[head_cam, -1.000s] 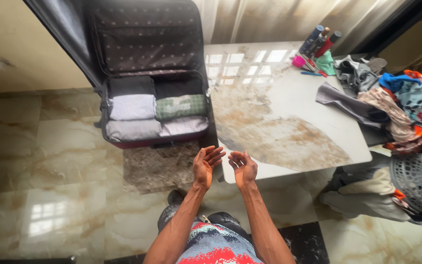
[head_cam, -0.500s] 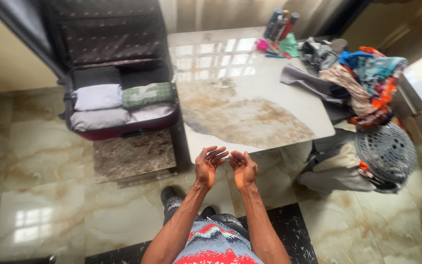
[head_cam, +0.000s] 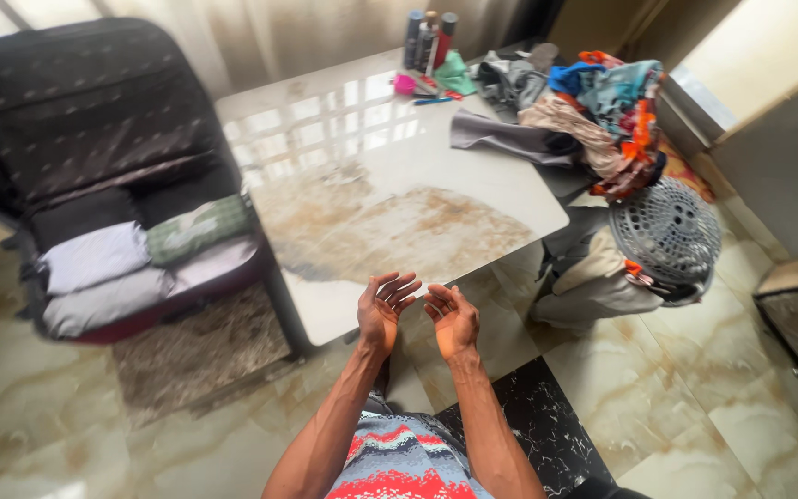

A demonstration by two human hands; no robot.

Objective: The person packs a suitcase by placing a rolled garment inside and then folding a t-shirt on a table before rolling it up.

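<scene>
- Open suitcase [head_cam: 113, 240], far left: lid propped back, so the folded clothes [head_cam: 140, 259] packed in rows inside lie flat and exposed; it appears to rest on a low stone block [head_cam: 200, 351].
- Marble table [head_cam: 371, 212], centre: its near half is bare; both hands hover just beside its near edge.
- Left hand [head_cam: 382, 307]: palm up, fingers loosely spread and slightly curled, holding and touching nothing.
- Right hand [head_cam: 454, 319]: likewise palm up, fingers relaxed and half curled, empty; the two hands are close together but apart, fingertips not meeting.
- Spray cans [head_cam: 429, 39] and small toiletries [head_cam: 417, 85]: grouped upright at the table's far edge, well apart from the hands.
- Heap of loose clothes [head_cam: 593, 115], right end of the table: unfolded, spilling over the edge.
- Grey mesh basket [head_cam: 665, 236], on the floor beside the table, tipped on more garments.
</scene>
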